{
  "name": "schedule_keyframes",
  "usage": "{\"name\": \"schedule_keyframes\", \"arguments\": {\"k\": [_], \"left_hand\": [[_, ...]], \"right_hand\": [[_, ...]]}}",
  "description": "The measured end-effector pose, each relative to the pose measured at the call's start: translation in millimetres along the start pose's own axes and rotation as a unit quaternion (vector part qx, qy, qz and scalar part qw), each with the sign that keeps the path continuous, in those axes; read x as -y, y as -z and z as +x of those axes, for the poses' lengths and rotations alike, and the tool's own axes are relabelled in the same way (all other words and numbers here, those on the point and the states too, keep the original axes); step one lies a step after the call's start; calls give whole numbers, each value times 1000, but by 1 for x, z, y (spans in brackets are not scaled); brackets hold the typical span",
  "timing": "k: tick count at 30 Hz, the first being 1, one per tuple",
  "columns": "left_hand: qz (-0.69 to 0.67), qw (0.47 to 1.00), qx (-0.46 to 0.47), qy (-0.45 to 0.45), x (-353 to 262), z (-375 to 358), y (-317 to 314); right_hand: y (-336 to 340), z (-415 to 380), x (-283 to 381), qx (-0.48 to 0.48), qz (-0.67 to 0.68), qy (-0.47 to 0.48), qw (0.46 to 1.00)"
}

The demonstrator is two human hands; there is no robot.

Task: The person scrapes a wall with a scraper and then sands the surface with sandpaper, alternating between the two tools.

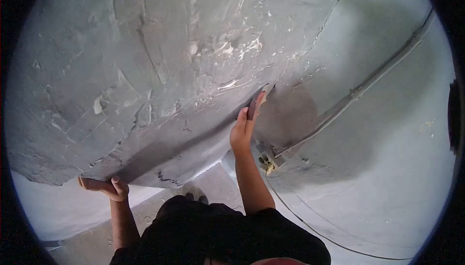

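A long grey bar, apparently a plasterer's straightedge (193, 141), lies across the lower part of the plastered wall (169, 52), sloping up to the right. My left hand (107, 187) is closed around its lower left end, thumb up and fingers stretching left. My right hand (244, 127) grips its upper right end near the wall corner, with the thumb on the near side and fingers behind. Wet, rough plaster with ridges and shiny patches covers the wall above the bar. The bar's outline blends into shadow, so its exact edges are hard to see.
An electrical box (271, 162) with a conduit (356, 94) sits on the right-hand wall, close to my right forearm. A thin cable (310, 226) hangs below it. Dusty floor (213, 182) shows beneath, with my shoes (197, 198) on it.
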State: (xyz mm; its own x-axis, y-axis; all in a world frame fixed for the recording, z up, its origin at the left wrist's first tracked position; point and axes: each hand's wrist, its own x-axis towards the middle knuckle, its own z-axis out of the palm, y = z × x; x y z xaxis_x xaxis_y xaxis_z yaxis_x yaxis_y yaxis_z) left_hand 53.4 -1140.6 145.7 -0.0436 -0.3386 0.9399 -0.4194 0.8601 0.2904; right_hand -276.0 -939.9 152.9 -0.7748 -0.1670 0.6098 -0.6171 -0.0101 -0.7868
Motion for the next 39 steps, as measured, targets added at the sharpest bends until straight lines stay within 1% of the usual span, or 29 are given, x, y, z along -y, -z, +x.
{"name": "schedule_keyframes", "arguments": {"k": [3,5,6,8,10,11,13,15,17,18,19,21,22,24,25,26,27,29,30,33,34,37,38,39], "left_hand": [[-20,1000,-15,5,-3,4,-3],[-17,1000,-26,-3,0,1,-3],[-16,1000,-18,8,0,-1,-3],[-11,1000,-2,17,-3,2,-2],[-20,1000,-18,14,-3,2,-5],[-16,1000,-6,10,-1,1,-2],[38,999,5,4,5,-1,4],[45,999,-12,2,3,0,-2],[-39,998,-25,38,-7,5,-6],[-25,1000,-7,17,-5,8,-4],[-26,1000,-12,8,-5,10,-4],[-46,998,-11,39,-8,7,-3],[-43,998,-22,38,-10,8,-5],[-34,998,-22,55,-15,8,-7],[-26,997,-22,67,-14,7,-4],[28,998,-28,51,-3,1,-3],[32,998,-18,42,2,0,2],[15,998,-8,57,-2,3,-1],[-22,998,-18,63,-8,7,-4],[-23,998,-20,47,-9,9,-6],[-16,999,3,46,-12,10,-2],[-52,997,-7,56,-20,14,-5],[-52,997,-5,57,-17,12,-7],[-39,997,-25,60,-11,9,-10]], "right_hand": [[3,29,2,-20,-7,40,999],[3,33,11,-34,56,24,998],[6,32,15,-20,45,10,999],[5,13,17,-3,53,3,999],[1,-6,13,12,61,-16,998],[-2,-16,8,27,36,-19,999],[-4,-27,3,41,17,-36,998],[0,-2,5,23,-1,-11,1000],[6,16,7,5,-3,-6,1000],[6,24,9,-5,-11,-7,1000],[6,26,8,-12,-4,-4,1000],[7,16,6,6,26,-8,1000],[7,9,8,6,28,-10,1000],[10,-12,10,65,-52,-35,996],[11,-20,11,66,-50,-46,996],[9,-26,11,79,-51,-52,994],[8,-30,10,91,-51,-55,993],[8,-26,10,84,-59,-54,993],[7,-19,10,66,-58,-48,995],[9,9,12,27,-49,-26,998],[12,18,13,15,-47,-14,999],[18,37,14,1,-58,3,998],[18,34,14,1,-59,1,998],[17,29,14,11,-60,-2,998]]}}
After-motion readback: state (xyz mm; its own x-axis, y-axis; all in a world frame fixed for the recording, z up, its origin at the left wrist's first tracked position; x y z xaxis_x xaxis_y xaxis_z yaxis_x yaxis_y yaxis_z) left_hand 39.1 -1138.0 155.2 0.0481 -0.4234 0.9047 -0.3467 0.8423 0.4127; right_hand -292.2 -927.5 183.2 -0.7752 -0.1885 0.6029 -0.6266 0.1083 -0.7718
